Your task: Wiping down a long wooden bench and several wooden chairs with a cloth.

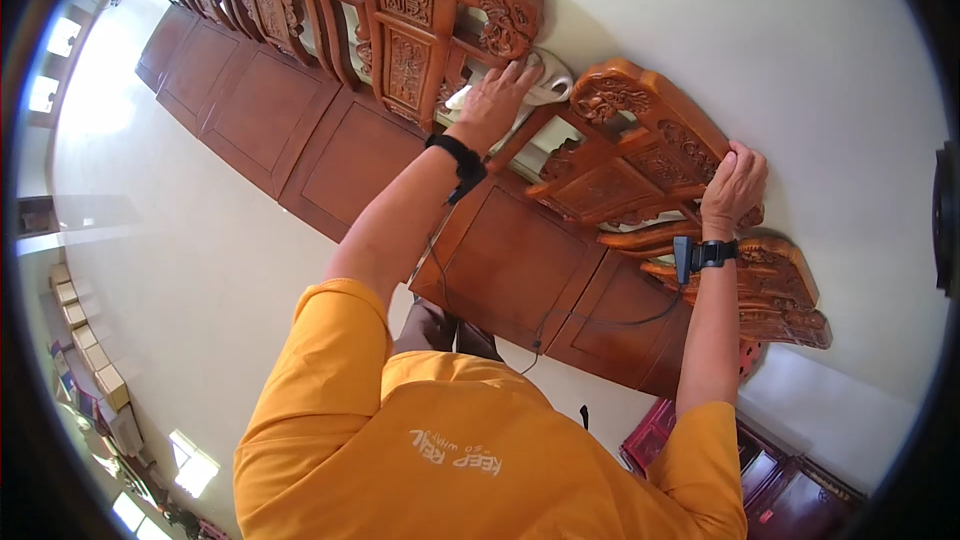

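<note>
My left hand (499, 101) presses a white cloth (553, 79) against the end of a carved wooden chair back (442, 7). Part of the cloth is hidden under my fingers and behind the wood. Farther right, my right hand (736, 184) grips the top rail of a neighbouring carved chair back (637, 157), fingers curled over its edge. That back has carved panels, and it stands tilted in view beside the pale wall (817, 90). Below both hands runs a row of flat brown wooden seats (517, 232) with framed panels.
More carved backs (262, 0) continue to the upper left, and another (780, 285) stands at lower right. A thin black cable (622, 322) hangs from my right wrist device across the seats. A dark red cabinet (795, 495) sits at lower right. Several boxes (86, 345) line the far left.
</note>
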Demonstrator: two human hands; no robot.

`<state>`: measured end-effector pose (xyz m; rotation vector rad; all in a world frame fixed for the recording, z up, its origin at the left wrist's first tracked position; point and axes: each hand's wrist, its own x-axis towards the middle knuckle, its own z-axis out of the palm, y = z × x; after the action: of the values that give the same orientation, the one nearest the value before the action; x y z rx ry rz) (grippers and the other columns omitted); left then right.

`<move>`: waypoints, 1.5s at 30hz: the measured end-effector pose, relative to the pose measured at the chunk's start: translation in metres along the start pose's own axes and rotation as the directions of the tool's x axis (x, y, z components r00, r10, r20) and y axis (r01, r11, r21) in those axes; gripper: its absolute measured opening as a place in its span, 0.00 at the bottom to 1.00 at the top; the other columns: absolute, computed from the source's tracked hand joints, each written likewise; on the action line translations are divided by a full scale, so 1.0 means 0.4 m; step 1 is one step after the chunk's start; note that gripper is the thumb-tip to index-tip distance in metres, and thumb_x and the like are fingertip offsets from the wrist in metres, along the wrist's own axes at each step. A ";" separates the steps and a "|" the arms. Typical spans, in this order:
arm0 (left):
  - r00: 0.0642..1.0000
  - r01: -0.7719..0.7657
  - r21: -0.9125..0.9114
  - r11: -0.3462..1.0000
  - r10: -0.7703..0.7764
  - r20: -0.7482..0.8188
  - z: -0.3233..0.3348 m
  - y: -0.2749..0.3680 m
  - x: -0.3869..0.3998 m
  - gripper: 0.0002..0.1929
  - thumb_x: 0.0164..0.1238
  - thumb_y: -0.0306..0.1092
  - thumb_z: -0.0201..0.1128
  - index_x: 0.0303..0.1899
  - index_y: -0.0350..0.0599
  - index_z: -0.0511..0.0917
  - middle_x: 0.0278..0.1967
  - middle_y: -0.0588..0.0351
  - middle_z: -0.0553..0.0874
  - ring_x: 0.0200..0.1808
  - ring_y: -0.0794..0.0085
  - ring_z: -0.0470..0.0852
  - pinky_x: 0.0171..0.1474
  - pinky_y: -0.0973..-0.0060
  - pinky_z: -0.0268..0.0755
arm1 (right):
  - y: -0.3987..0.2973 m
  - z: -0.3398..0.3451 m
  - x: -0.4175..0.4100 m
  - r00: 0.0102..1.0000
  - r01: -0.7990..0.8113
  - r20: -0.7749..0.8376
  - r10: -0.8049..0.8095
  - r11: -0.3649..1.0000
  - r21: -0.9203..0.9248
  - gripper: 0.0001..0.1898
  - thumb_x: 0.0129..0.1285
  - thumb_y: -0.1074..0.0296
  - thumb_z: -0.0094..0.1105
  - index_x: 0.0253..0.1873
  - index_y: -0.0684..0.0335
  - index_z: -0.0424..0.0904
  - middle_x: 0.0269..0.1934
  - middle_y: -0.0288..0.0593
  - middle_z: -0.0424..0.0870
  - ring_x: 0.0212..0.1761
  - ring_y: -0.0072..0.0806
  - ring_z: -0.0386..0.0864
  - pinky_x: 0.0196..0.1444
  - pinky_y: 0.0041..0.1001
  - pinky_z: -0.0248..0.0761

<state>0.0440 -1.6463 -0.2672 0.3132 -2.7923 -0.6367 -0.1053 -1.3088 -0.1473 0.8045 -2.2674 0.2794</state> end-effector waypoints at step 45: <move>0.843 0.116 -0.133 0.984 -0.168 -0.510 -0.545 -0.638 0.220 0.33 0.55 0.12 0.53 0.67 0.40 0.70 0.65 0.38 0.72 0.70 0.42 0.67 0.75 0.53 0.58 | 0.016 0.016 -0.022 0.996 -0.077 0.045 0.080 0.995 -0.062 0.15 0.78 0.61 0.40 0.52 0.62 0.77 0.49 0.47 0.76 0.53 0.46 0.74 0.58 0.44 0.67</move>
<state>0.0639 -1.9799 -0.1743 0.5828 -2.2233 -0.6075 -0.1079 -1.3021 -0.1577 0.6988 -2.3437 0.2299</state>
